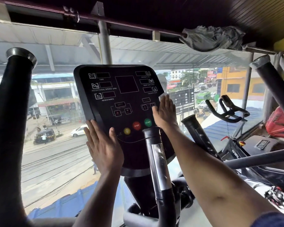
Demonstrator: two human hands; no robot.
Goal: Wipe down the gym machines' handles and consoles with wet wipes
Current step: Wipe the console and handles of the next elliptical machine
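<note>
Now, my right hand [164, 110] pressing flat a wet wipe [163, 96] at the console [121, 102] right edge, left hand [103, 145] resting flat, holding nothing, at its lower left corner, START, STOP, RESISTANCE showing.

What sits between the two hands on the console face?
In the head view, between the left hand and right hand the console shows three round buttons: yellow, red STOP, green START.

the console [121, 102] reads time, rotational speed (r/h), resistance, stop and start; a neighbouring machine's plate [261, 144] says fitness.
</note>
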